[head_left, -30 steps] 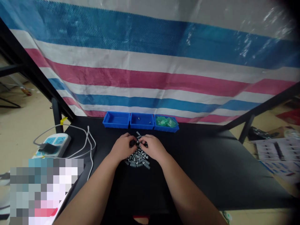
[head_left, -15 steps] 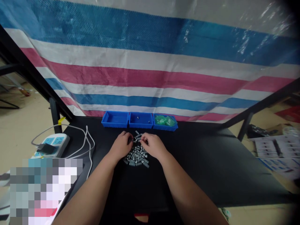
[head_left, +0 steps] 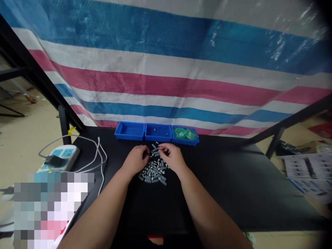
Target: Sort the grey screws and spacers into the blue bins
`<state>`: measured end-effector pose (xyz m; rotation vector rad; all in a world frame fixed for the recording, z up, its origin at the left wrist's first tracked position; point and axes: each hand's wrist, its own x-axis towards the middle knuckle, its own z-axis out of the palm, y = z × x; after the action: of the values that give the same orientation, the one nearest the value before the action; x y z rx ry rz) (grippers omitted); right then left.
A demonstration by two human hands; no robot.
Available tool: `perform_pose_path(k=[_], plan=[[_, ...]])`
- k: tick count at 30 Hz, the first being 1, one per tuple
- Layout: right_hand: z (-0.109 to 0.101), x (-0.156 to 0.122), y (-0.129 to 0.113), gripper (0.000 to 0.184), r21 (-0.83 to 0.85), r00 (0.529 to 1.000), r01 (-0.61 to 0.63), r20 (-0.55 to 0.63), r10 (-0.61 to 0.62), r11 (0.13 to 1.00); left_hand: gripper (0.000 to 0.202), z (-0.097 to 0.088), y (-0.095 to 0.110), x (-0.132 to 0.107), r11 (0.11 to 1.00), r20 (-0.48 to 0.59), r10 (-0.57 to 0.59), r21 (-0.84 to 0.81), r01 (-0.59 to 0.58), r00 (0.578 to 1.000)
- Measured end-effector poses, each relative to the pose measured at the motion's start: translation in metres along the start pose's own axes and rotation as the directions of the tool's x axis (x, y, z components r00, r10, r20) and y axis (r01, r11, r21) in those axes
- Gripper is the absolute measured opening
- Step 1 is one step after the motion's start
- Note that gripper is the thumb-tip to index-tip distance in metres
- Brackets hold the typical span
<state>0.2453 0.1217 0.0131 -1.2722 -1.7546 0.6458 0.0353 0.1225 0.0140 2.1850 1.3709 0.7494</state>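
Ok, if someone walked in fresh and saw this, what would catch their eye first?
The big striped tarpaulin in blue, pink and white fills the back of the view, hanging behind the black table. At the table's far edge, three blue plastic trays stand in a row, the rightmost holding something green. At the centre, the left hand and right hand curl over a heap of small grey metal bolts.

Two bare hands work over a black surface [head_left: 220, 197]. The left hand [head_left: 135, 159] curls at the left edge of a loose pile of short metal screws [head_left: 153, 173], and the right hand [head_left: 172, 158] pinches its fingertips [head_left: 159, 146] at the pile's top. Just beyond sit three blue plastic bins [head_left: 129, 130], the middle bin [head_left: 158, 137] holding two small pieces, the right bin [head_left: 193, 140] green bags [head_left: 183, 133]
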Motion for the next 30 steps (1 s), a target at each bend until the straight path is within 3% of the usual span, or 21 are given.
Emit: perform_pose_path(k=[3,6,9,11,14,17,22,25,30], plan=[[0.002,-0.005,-0.010,0.025,-0.121,0.984,0.150,0.113,-0.136,0.981,0.009,-0.002,0.005,0.000,0.999,-0.044,-0.007,-0.050,0.005,0.999],[0.006,-0.008,-0.018,0.035,-0.026,0.972,0.181,0.157,-0.175,0.983,0.005,-0.003,0.011,-0.001,0.976,-0.098,-0.033,-0.218,0.011,0.995],[0.007,-0.008,-0.020,0.028,0.095,0.972,0.180,0.137,-0.192,0.979,0.014,-0.001,0.013,-0.001,0.903,-0.086,-0.058,-0.430,0.016,0.995],[0.004,-0.008,-0.018,0.020,0.124,0.978,0.155,0.121,-0.170,0.980,0.017,0.000,0.012,0.000,0.880,-0.079,-0.059,-0.476,0.015,0.995],[-0.003,-0.005,-0.009,0.010,0.060,0.991,0.070,0.106,-0.076,0.996,0.018,0.002,0.008,0.002,0.951,-0.110,-0.014,-0.308,-0.021,0.994],[-0.003,0.001,0.000,0.012,0.042,0.999,0.013,0.040,-0.015,0.999,0.020,0.005,0.002,0.003,0.996,-0.091,0.044,-0.077,-0.051,0.995],[0.003,0.010,0.006,0.051,0.205,0.993,0.020,-0.114,0.004,0.979,0.029,0.010,-0.004,0.003,0.998,-0.034,0.041,0.051,-0.039,0.999],[0.001,0.007,0.005,0.043,0.010,0.995,0.063,-0.076,-0.062,0.998,0.029,0.011,-0.003,0.003,0.995,-0.020,0.036,0.089,-0.034,0.999],[0.002,0.000,-0.003,0.023,-0.273,0.986,0.161,0.095,-0.140,0.948,0.025,0.011,-0.002,0.002,0.993,-0.035,-0.021,0.117,0.025,0.999]])
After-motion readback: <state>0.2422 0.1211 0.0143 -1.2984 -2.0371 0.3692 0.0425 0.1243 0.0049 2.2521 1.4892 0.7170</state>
